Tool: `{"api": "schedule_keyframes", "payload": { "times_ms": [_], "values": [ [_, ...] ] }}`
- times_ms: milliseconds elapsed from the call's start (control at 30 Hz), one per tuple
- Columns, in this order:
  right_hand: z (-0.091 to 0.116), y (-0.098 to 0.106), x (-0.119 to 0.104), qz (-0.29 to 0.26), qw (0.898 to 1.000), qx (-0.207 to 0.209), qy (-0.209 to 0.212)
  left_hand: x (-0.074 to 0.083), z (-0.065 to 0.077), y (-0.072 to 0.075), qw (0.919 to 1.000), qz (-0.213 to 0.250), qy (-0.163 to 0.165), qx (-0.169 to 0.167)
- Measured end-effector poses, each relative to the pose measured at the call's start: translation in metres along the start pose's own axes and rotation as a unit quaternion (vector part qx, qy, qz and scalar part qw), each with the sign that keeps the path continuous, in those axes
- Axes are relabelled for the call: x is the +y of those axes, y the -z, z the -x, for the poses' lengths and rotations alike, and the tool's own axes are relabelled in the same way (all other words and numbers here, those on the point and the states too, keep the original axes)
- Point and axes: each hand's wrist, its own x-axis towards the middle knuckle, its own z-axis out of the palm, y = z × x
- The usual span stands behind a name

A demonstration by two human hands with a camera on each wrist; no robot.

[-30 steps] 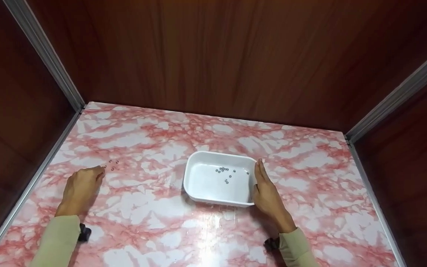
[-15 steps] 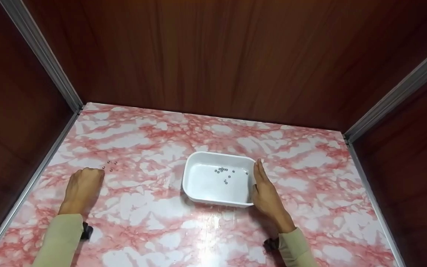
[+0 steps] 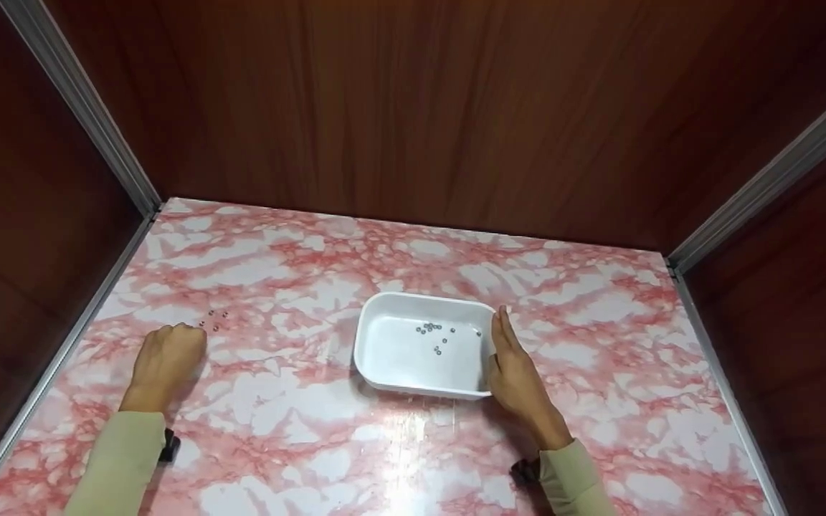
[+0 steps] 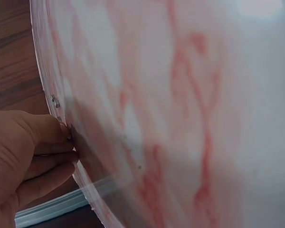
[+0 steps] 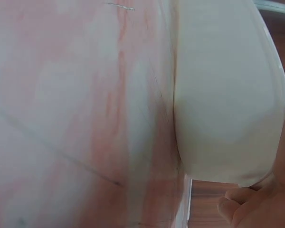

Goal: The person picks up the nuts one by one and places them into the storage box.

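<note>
At the left of the table, my left hand [image 3: 169,356] is lowered with its fingers curled, right beside several small metal nuts [image 3: 216,328]. In the left wrist view the thumb and fingertips [image 4: 64,133] come together close over the tabletop, near a few of the nuts [image 4: 56,102]; I cannot tell whether a nut is between them. My right hand [image 3: 520,380] holds the right end of a white rectangular container [image 3: 391,387], thumb at the rim and fingers along the outer wall. Several more nuts [image 3: 431,327] lie scattered on the container's floor.
The table [image 3: 277,444] has a red-and-white marbled top. Dark wood-grain panels [image 3: 413,115] rise behind it and at both sides, joined by grey metal strips [image 3: 90,107]. The container stands near the middle, with a stretch of tabletop between it and the left hand.
My left hand has shifted slightly right beside the loose nuts, its fingers staying curled. The right hand and the container hold their place.
</note>
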Motion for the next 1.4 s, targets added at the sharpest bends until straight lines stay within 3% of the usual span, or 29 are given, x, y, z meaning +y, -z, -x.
{"api": "schedule_keyframes", "payload": {
  "times_ms": [467,833,1200,1400],
  "values": [
    [0.0002,0.0013,-0.0023,-0.008,1.000,-0.007,-0.022,0.0008,-0.0066,0.0046,0.9997,0.012,0.006,-0.023],
    [-0.0015,0.0006,-0.0029,-0.010,0.999,-0.014,-0.032,0.0012,-0.0040,0.0062,0.9991,0.033,0.021,-0.017],
    [-0.0024,0.0019,-0.0038,-0.016,0.999,-0.011,-0.033,0.0086,-0.0060,0.0062,0.9998,0.018,-0.003,-0.007],
    [-0.0017,-0.0003,-0.0035,-0.015,0.999,-0.010,-0.034,0.0103,-0.0042,0.0089,0.9990,0.024,-0.004,-0.039]
  ]
}}
